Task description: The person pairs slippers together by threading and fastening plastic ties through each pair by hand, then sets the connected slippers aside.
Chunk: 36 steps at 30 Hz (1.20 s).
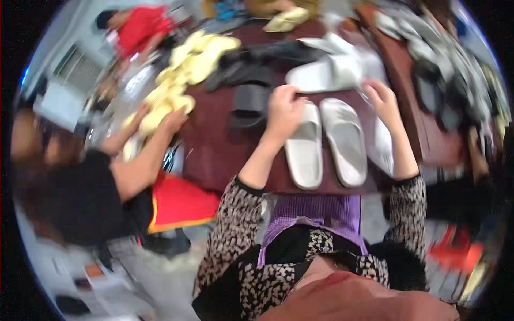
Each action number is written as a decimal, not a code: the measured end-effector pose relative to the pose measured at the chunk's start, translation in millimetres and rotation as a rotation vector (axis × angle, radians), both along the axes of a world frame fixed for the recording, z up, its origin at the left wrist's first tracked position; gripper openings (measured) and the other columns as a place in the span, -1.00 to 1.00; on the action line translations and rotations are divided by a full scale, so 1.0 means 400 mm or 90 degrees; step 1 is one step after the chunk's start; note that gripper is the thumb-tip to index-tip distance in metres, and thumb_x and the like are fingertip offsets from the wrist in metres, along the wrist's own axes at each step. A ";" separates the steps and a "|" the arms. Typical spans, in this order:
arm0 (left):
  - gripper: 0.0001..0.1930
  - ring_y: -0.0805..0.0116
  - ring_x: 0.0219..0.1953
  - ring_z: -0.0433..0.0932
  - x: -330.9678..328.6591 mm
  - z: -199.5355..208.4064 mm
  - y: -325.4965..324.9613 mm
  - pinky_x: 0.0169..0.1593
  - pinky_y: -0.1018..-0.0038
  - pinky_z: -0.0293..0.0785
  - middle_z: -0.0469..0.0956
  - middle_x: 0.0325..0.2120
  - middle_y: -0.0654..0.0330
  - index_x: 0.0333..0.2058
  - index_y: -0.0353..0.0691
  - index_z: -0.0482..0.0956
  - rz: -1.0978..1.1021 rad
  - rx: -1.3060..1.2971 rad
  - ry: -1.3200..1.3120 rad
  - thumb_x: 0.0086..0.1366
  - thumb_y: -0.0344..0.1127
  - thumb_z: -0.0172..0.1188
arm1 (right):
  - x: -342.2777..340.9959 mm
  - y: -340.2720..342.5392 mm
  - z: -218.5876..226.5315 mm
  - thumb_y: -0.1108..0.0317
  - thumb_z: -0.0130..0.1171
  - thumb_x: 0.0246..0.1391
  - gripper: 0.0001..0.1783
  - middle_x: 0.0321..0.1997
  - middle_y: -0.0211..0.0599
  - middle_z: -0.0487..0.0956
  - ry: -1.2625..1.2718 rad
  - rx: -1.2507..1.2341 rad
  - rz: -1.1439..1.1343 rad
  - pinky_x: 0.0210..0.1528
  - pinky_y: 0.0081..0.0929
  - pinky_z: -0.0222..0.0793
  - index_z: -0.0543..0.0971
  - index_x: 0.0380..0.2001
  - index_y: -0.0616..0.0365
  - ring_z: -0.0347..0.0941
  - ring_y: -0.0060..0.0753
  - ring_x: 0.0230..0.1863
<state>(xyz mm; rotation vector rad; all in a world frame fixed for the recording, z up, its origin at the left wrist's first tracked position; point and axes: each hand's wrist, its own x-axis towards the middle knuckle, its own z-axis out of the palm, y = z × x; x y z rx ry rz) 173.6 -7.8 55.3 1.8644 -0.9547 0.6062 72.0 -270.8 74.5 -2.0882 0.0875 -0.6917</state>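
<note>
A pair of off-white slide sandals lies on the dark red table before me, the left slide (304, 155) beside the right slide (345, 144). My left hand (285, 111) is closed with fingertips pinched by the toe end of the left slide; what they hold is hidden. Beyond the right slide, my right hand (383, 101) has its fingers bent together near blurred clear plastic (375, 67). What is in that pinch is unclear. Farther back, more white slides (310, 77) lie across the table. A translucent white item (383, 144) rests beside my right forearm.
Black slides (250, 100) and a pile of pale yellow slides (187, 64) lie to the left. A co-worker's hands (174, 120) handle yellow ones there. Another person in red (142, 29) is farther off. At right, another table (431, 134) bears grey and black slides (450, 69).
</note>
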 end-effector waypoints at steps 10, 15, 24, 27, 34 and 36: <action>-0.73 0.03 -0.10 0.38 -0.107 0.011 -0.042 0.00 0.23 0.28 0.41 -0.16 0.02 -0.20 -0.33 0.46 -0.123 0.086 -0.053 0.07 -0.47 0.13 | -0.143 -0.118 0.013 0.33 0.07 0.11 -0.77 -0.31 -0.39 0.58 -0.087 0.072 -0.180 -0.27 -0.66 0.36 0.54 -0.23 0.25 0.45 -0.64 -0.29; -0.73 0.05 -0.11 0.38 -0.144 0.006 -0.053 -0.02 0.21 0.27 0.40 -0.15 0.04 -0.20 -0.30 0.47 -0.159 0.130 -0.135 0.07 -0.47 0.15 | -0.090 -0.093 -0.037 0.43 0.06 0.03 -0.80 -0.31 -0.30 0.59 -0.019 -0.187 -0.150 -0.21 -0.50 0.38 0.57 -0.26 0.14 0.50 -0.41 -0.24; -0.74 0.07 -0.08 0.36 -0.175 -0.026 -0.087 -0.01 0.22 0.27 0.40 -0.14 0.06 -0.21 -0.29 0.48 -0.179 0.161 -0.134 0.06 -0.45 0.16 | -0.009 -0.109 -0.066 0.50 0.03 -0.12 -0.72 -0.13 -0.26 0.49 0.140 -0.530 -0.190 -0.07 -0.26 0.25 0.62 -0.33 -0.04 0.34 -0.19 -0.01; -0.75 0.05 -0.11 0.38 -0.181 -0.025 -0.080 -0.02 0.22 0.28 0.42 -0.16 0.04 -0.23 -0.32 0.48 -0.177 0.145 -0.141 0.06 -0.48 0.15 | 0.000 -0.093 -0.068 0.43 0.04 -0.12 -0.77 -0.05 -0.23 0.45 0.217 -0.651 -0.223 -0.05 -0.26 0.22 0.63 -0.37 -0.05 0.30 -0.22 0.01; -0.78 0.02 -0.12 0.40 -0.211 -0.016 -0.050 -0.02 0.21 0.30 0.43 -0.17 0.00 -0.26 -0.36 0.49 -0.179 0.138 -0.138 0.04 -0.51 0.13 | -0.037 -0.085 -0.080 0.36 0.03 -0.10 -0.81 0.03 -0.15 0.41 0.174 -0.632 -0.215 0.02 -0.24 0.19 0.62 -0.41 0.03 0.25 -0.13 0.10; -0.78 0.02 -0.12 0.39 -0.215 -0.016 -0.049 -0.02 0.21 0.30 0.43 -0.17 -0.01 -0.27 -0.36 0.49 -0.181 0.142 -0.136 0.04 -0.52 0.13 | -0.042 -0.075 -0.082 0.39 0.05 -0.14 -0.81 0.12 -0.11 0.37 0.200 -0.613 -0.204 0.06 -0.22 0.17 0.60 -0.40 0.05 0.20 -0.11 0.19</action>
